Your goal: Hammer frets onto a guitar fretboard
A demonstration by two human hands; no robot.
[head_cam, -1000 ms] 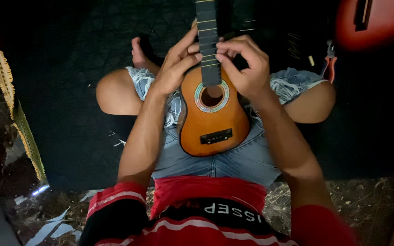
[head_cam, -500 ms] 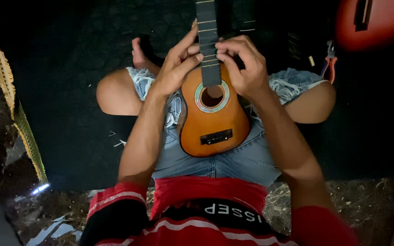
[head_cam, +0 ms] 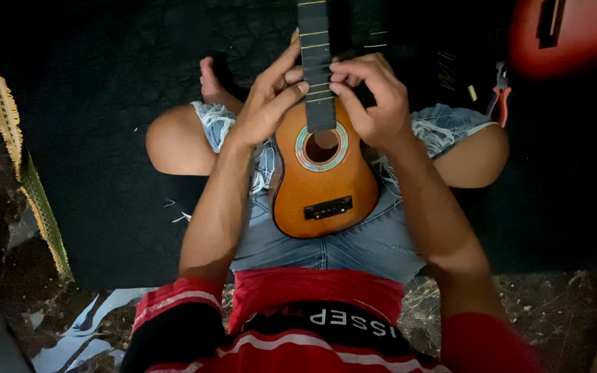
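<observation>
Room around you: you're sitting cross-legged on a dark mat (head_cam: 105, 138), plenty of bare mat to the left, tighter on the right where pliers (head_cam: 499, 97) with orange-red handles lie just past your knee.
Edges: the mat's fringed border (head_cam: 32, 200) runs down the far left; marbled floor (head_cam: 561, 304) starts at the near edge, by your waist.
Far right corner: a red guitar body (head_cam: 575, 34), well apart from your hands.
Ukulele: small orange-brown ukulele (head_cam: 323, 186) lying face up on your lap, body near you, dark fretted neck pointing away and off the top edge. Round sound hole with a pale ring, dark bridge below it. Can't make out any strings.
Left hand: your left hand (head_cam: 267, 110) is curled against the left side of the neck, fingertips pressing on the fretboard edge just above the sound hole.
Right hand: your right hand (head_cam: 374, 100) mirrors it on the right, fingers bent in and pinched onto the fretboard.
</observation>
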